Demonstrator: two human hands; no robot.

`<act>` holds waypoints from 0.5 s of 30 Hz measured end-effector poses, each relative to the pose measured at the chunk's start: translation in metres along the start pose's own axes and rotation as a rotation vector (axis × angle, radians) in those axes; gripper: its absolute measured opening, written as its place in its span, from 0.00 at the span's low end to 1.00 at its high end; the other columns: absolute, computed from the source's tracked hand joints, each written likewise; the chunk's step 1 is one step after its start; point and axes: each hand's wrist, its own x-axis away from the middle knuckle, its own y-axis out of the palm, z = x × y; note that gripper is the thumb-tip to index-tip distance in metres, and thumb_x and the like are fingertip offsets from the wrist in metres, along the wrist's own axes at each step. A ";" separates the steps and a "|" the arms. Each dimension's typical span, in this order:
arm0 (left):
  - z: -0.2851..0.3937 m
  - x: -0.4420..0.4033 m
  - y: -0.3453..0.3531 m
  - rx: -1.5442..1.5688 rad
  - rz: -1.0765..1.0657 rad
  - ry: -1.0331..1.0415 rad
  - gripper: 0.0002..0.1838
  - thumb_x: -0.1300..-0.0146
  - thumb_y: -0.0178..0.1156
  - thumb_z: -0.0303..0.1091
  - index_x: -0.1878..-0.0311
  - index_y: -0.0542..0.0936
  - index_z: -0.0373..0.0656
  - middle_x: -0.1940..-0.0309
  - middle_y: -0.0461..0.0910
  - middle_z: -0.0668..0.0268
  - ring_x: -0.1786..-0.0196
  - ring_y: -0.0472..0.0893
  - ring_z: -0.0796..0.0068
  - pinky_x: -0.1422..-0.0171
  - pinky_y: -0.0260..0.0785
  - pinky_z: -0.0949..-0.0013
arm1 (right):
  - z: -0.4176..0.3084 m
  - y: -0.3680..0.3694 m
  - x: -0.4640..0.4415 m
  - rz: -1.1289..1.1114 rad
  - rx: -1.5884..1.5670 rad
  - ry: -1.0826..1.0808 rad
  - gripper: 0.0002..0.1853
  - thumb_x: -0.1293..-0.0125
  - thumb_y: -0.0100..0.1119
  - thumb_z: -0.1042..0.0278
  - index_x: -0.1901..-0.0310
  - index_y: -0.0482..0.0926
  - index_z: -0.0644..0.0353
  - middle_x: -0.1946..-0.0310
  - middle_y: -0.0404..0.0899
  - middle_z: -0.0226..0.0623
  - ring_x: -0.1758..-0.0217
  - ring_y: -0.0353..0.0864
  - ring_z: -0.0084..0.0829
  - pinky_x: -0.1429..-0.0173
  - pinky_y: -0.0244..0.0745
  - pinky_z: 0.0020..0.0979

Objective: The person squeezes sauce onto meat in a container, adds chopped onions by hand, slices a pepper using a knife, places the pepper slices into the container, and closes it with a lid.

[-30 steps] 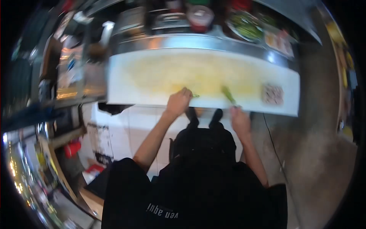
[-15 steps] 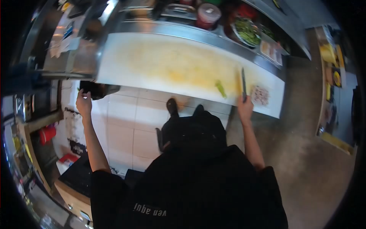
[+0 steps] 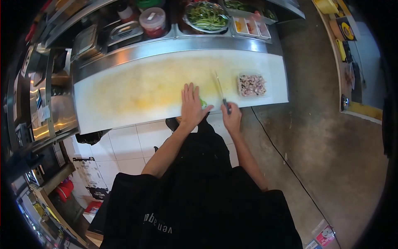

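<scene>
My left hand [image 3: 192, 106] lies on the long white cutting board [image 3: 107, 97], fingers stretched out. A green vegetable piece [image 3: 202, 102] shows beside its thumb side, partly covered by the hand, so its full shape is hidden. My right hand [image 3: 232, 117] is closed around the dark handle of a knife [image 3: 219, 87]. The blade points away from me over the board. Just right of the knife, a clear plastic container [image 3: 266, 94] holds small chopped purple and white pieces [image 3: 252, 85].
Behind the board runs a steel ledge [image 3: 145, 53] with a lidded tub of red contents [image 3: 152, 23], a bowl of green vegetables [image 3: 207, 17] and a sectioned tray [image 3: 251, 27]. A black cable [image 3: 286, 157] crosses the floor at right.
My left hand has come from beyond the board's left end onto the board by the green piece. My right hand still grips the knife. The view has shifted.
</scene>
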 end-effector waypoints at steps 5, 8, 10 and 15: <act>-0.018 0.004 -0.002 0.481 -0.024 0.051 0.39 0.45 0.71 0.35 0.34 0.63 0.27 0.32 0.61 0.41 0.26 0.56 0.38 0.23 0.49 0.46 | 0.000 -0.017 0.054 -0.215 -0.492 0.626 0.13 0.29 0.59 0.63 0.56 0.80 0.67 0.80 0.76 0.31 0.82 0.74 0.16 0.81 0.66 0.23; 0.005 0.002 -0.007 0.253 0.131 -0.039 0.40 0.43 0.70 0.34 0.33 0.61 0.27 0.31 0.60 0.39 0.26 0.55 0.37 0.22 0.47 0.46 | 0.000 0.002 0.058 -0.212 -0.413 0.507 0.12 0.29 0.59 0.63 0.54 0.81 0.64 0.80 0.77 0.31 0.81 0.76 0.19 0.79 0.69 0.26; 0.020 -0.012 0.009 0.193 0.188 -0.112 0.40 0.42 0.68 0.34 0.32 0.60 0.26 0.31 0.58 0.39 0.26 0.54 0.37 0.22 0.46 0.46 | -0.013 0.016 0.051 -0.113 -0.302 0.279 0.09 0.30 0.59 0.66 0.57 0.81 0.64 0.79 0.79 0.40 0.82 0.78 0.31 0.76 0.72 0.34; 0.027 -0.033 0.040 0.117 0.301 -0.241 0.32 0.35 0.56 0.25 0.30 0.58 0.25 0.29 0.57 0.38 0.25 0.55 0.40 0.20 0.44 0.51 | -0.046 0.041 0.057 -0.158 -0.181 0.159 0.06 0.35 0.59 0.73 0.61 0.78 0.66 0.72 0.80 0.54 0.68 0.81 0.55 0.66 0.75 0.47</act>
